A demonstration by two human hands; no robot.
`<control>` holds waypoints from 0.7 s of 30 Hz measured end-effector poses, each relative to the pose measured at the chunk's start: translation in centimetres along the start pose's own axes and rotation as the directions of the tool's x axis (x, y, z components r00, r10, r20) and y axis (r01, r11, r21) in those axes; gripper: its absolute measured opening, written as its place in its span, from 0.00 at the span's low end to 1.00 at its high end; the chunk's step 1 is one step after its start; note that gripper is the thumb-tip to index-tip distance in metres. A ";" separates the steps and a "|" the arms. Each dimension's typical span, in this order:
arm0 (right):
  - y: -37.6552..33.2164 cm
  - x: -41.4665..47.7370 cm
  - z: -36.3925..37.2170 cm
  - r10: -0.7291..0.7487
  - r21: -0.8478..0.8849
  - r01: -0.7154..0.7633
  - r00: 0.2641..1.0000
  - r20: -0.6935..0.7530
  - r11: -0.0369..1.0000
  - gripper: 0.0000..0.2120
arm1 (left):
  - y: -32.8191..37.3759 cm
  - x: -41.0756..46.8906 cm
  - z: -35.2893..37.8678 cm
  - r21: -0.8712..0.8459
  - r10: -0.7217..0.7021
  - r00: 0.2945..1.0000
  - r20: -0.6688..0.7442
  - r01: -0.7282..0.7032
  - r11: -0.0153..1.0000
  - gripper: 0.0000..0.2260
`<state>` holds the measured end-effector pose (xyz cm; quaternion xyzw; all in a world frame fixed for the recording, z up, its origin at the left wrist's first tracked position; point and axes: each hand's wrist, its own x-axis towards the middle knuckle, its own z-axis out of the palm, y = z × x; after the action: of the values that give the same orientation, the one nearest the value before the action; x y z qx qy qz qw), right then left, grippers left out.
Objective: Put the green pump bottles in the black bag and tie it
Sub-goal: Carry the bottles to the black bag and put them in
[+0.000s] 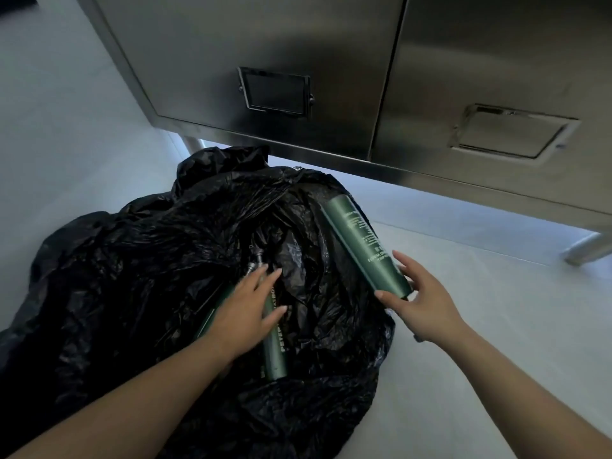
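steel cabinet point(265, 44) on legs | recessed handles | pale floor point(463, 309)

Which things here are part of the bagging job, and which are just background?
Job: black bag; bottle at the right hand; bottles under the left hand.
Background: steel cabinet; its leg; floor.

The crinkled bag point(139, 260) is showing glossy black. The pump bottles point(362, 246) are showing dark green with pale lettering. The cabinet point(298, 44) is gleaming brushed steel-grey, and the floor point(480, 326) is looking pale grey-white.
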<state>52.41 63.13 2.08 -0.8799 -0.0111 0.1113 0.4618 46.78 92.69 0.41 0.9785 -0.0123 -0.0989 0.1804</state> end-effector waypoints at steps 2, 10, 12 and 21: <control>-2.0 0.0 0.9 -0.089 -0.051 0.092 0.994 0.058 0.994 0.35 | -0.2 0.0 -2.6 -0.050 0.043 0.983 -0.181 -0.052 0.997 0.31; -7.4 -1.1 5.0 -0.265 -0.088 0.311 0.903 0.337 0.946 0.33 | -2.5 -1.0 -10.0 0.212 0.373 0.893 -0.250 -0.326 0.921 0.34; -8.0 -1.5 5.8 -0.281 -0.083 0.337 0.878 0.387 0.938 0.33 | -3.0 -1.0 -10.4 0.266 0.393 0.905 -0.165 -0.343 0.901 0.34; -10.6 -0.1 4.5 -0.437 -0.313 0.557 0.817 0.377 0.769 0.36 | -5.3 -3.6 -7.2 0.192 0.202 0.972 -0.118 -0.178 0.965 0.33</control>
<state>52.31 72.86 8.29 -0.8960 -0.3346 0.1031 0.2732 44.62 100.36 5.84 0.9895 -0.1027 -0.0125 0.1004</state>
